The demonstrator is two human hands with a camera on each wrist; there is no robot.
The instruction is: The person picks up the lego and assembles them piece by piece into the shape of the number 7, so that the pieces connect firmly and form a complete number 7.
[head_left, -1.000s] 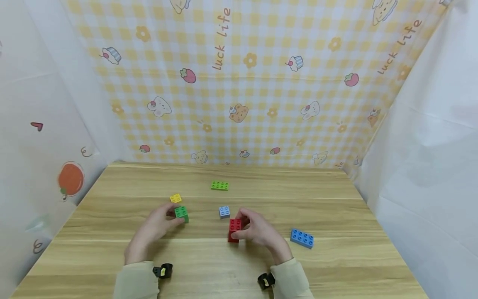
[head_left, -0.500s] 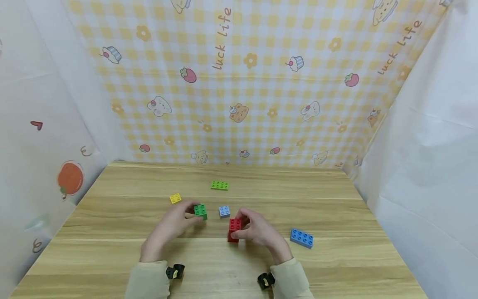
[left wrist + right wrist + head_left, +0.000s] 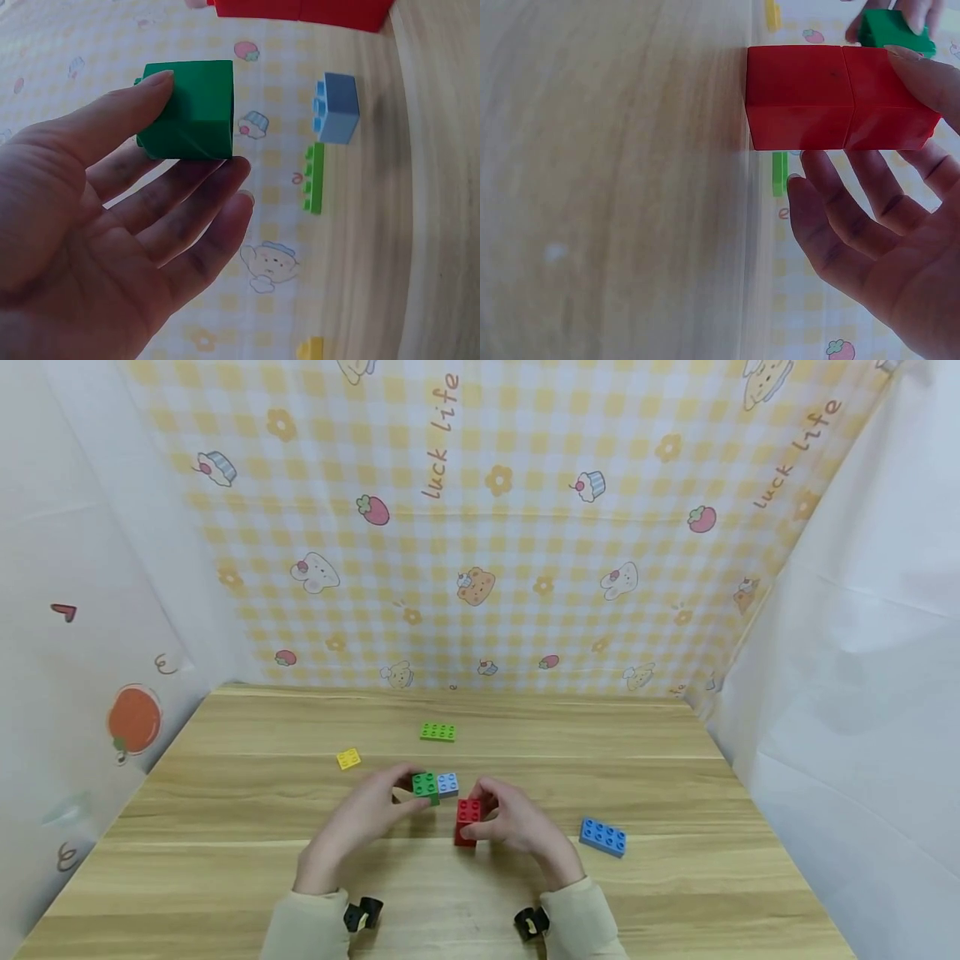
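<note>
My left hand [image 3: 367, 810] pinches a green 2x2 toy brick [image 3: 191, 112] between thumb and fingers. The brick is raised off the table, studs up, and in the head view it overlaps the left side of a light blue 2x2 brick [image 3: 447, 785]. The left wrist view shows those two bricks apart. In my right hand [image 3: 517, 818] is an upright stack of two red bricks [image 3: 802, 97], gripped at its upper brick by thumb and fingers. The stack's foot appears to be on the table, just in front of the light blue brick.
On the wooden table [image 3: 675, 893] lie a flat lime green brick [image 3: 438, 732] at the back, a small flat yellow brick [image 3: 348, 758] at the left and a blue 2x4 brick [image 3: 603, 837] at the right. A patterned cloth [image 3: 420, 543] hangs behind.
My left hand has carried the green brick rightward, from near the yellow brick to the light blue one. The right hand and red stack have stayed in place.
</note>
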